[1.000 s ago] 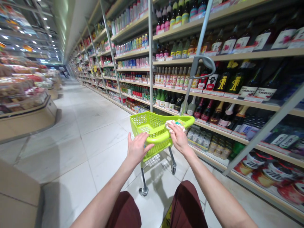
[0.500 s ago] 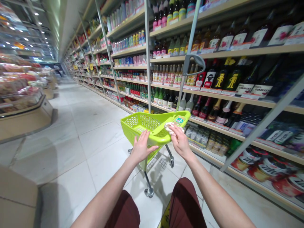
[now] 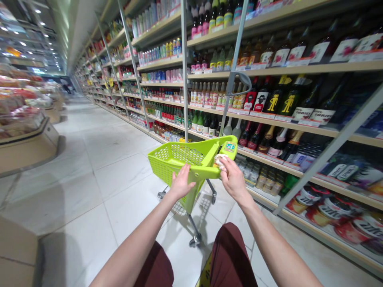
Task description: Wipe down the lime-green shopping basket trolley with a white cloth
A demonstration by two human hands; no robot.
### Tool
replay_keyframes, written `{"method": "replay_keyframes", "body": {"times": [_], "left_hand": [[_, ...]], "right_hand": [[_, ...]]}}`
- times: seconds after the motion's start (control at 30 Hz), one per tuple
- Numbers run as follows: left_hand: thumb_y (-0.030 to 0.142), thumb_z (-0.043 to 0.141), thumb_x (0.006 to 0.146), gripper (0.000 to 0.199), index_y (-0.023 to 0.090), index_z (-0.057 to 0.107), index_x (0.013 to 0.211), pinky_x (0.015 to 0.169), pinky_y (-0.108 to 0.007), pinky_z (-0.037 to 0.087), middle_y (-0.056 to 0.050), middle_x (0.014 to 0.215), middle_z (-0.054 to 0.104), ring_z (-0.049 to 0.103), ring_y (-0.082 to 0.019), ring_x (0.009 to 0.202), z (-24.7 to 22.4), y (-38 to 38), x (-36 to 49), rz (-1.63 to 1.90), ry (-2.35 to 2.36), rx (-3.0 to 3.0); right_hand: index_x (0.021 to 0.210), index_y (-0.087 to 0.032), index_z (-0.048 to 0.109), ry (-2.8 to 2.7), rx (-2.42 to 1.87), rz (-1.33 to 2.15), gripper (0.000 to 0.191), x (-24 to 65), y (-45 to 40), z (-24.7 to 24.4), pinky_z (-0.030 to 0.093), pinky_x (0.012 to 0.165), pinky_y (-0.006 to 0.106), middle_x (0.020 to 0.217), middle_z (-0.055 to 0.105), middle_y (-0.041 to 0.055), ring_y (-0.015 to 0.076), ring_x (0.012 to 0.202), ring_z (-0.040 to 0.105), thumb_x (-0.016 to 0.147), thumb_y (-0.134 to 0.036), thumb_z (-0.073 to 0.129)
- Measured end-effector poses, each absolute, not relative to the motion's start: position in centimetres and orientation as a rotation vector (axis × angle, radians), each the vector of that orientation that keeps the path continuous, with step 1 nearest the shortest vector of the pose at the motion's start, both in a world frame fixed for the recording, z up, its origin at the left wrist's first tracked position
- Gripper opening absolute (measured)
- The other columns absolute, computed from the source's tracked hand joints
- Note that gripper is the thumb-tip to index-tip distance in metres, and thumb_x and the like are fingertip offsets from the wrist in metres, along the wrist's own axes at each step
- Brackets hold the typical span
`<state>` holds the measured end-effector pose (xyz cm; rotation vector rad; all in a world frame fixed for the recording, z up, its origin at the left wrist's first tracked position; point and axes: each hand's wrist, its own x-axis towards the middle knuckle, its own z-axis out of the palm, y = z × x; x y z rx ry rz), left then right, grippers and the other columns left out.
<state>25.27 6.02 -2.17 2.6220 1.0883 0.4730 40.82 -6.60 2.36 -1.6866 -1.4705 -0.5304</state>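
Head view looks down a supermarket aisle at both bare hands over a lime-green plastic shopping basket [image 3: 182, 159], which sits on a wheeled metal frame [image 3: 194, 229] on the white floor tiles [image 3: 125, 167]. The left hand [image 3: 182, 183] is open with its fingers spread, lying against the basket's near rim and gripping nothing that shows. The right hand [image 3: 233, 179] is curled, its fingers pinching a crumpled white packet [image 3: 220, 161] at the basket's right corner. Just beyond the packet, a green-and-white label [image 3: 230, 146] sits at that corner; whether it belongs to the packet cannot be told. A metal handle pole [image 3: 235, 67] rises from the basket past wine bottles [image 3: 257, 137] on long wooden shelves [image 3: 263, 113] to the right. Glass-fronted food counters [image 3: 24, 135] line the left side, and maroon shorts [image 3: 230, 255] show at the bottom.
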Motion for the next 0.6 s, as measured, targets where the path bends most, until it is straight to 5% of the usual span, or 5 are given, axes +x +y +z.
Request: {"method": "replay_keyframes", "body": {"times": [0.27,0.6], "left_hand": [[0.033,0.051,0.072,0.075,0.020,0.013,0.136,0.103,-0.055,0.014,-0.008,0.145,0.015,0.011,-0.025,0.133,-2.5,5.1,27.1,0.428,1.065,2.690],[0.034,0.050,0.072,0.074,0.019,0.015,0.136,0.104,-0.055,0.010,-0.008,0.145,0.014,0.012,-0.025,0.133,-3.3,6.7,27.6,0.367,1.063,2.661]], "right_hand": [[0.114,-0.015,0.051,-1.807,-1.832,-0.674,0.038,38.3,-4.1,0.5,0.028,0.096,0.047,0.125,0.047,0.0133,0.0272,0.115,0.041,0.077,-0.012,0.043],[0.116,-0.014,0.050,-1.645,-1.930,-0.783,0.035,42.6,-7.2,1.2,0.030,0.093,0.042,0.124,0.047,0.0139,0.0249,0.111,0.044,0.082,-0.016,0.040]]}}
